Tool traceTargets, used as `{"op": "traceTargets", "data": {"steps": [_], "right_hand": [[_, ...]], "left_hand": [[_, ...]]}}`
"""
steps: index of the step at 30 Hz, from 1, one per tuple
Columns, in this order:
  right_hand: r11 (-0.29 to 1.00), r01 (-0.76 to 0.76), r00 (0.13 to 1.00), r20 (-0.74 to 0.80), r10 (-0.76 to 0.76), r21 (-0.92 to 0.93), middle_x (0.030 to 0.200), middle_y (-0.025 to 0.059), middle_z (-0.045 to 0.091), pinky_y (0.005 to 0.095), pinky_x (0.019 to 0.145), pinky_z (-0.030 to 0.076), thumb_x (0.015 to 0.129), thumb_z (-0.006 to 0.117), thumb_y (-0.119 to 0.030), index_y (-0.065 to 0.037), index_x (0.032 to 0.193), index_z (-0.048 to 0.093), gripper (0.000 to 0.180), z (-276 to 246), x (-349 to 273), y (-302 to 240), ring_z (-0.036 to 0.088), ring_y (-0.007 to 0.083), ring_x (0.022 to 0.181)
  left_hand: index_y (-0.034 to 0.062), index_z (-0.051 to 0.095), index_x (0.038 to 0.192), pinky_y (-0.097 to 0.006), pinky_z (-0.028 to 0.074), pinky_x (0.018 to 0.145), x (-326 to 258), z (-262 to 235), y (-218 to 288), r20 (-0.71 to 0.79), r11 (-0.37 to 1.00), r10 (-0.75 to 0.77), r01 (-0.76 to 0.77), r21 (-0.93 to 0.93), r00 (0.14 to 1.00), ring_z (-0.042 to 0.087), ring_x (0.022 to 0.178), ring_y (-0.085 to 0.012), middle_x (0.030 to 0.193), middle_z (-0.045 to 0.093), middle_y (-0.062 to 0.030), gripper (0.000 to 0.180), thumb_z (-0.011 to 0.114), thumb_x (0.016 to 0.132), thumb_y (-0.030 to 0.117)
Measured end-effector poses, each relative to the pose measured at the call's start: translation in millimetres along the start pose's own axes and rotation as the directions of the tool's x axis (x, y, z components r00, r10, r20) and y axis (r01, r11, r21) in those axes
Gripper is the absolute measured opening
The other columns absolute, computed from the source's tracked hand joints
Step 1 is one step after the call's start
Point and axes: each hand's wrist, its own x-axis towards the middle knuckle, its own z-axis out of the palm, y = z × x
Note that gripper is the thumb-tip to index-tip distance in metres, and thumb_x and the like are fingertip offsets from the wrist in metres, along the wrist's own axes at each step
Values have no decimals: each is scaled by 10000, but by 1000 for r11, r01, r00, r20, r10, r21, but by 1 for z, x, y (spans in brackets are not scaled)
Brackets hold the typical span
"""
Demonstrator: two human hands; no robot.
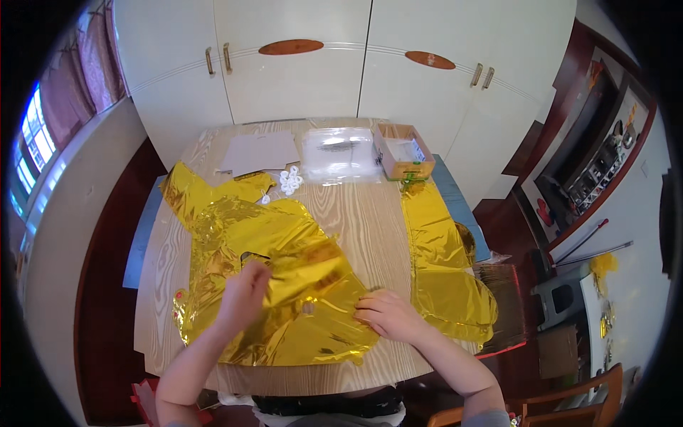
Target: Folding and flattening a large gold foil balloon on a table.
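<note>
A large flat sheet-like gold foil balloon (306, 245), uninflated and wrinkled, is spread over the left and middle of the wooden table. Over it, beside a small dark-edged gap in the foil, my left hand (245, 295) is closed with its fingertips curled in; whatever they may hold is hidden. My right hand (390, 314) has its fingers bent together on the balloon's right edge, gripping the foil. Another gold foil balloon (445, 277) lies flat along the table's right side. More gold foil (192, 192) reaches the far left edge.
Small white ribbon rolls (290, 181) sit beyond the foil. Behind them are grey-white card sheets (262, 152), clear plastic bags (340, 153) and an open cardboard box (405, 167). White cabinets (292, 85) stand behind the table (356, 220). A wooden chair (576, 402) is at lower right.
</note>
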Motion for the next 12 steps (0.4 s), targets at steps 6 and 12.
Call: {"op": "traceTargets", "data": {"steps": [6,12], "right_hand": [[985,4,994,105,-22,173,1182,103,613,413,987,433,786,712,-352,-83,1110,642,427,-4,-7,-5,553,288,1147],[961,123,976,146,-163,246,1301,131,564,429,1060,387,722,737,-522,-83,1172,626,639,-4,-11,-6,493,299,1252]], "left_hand": [[20,568,954,-385,419,534,57,-41,-74,-156,984,-50,75,160,986,572,577,-282,680,594,-166,135,577,922,150],[21,596,986,-369,509,650,105,-40,-157,-145,940,101,-46,338,984,669,726,-267,795,674,-166,200,588,926,211]]}}
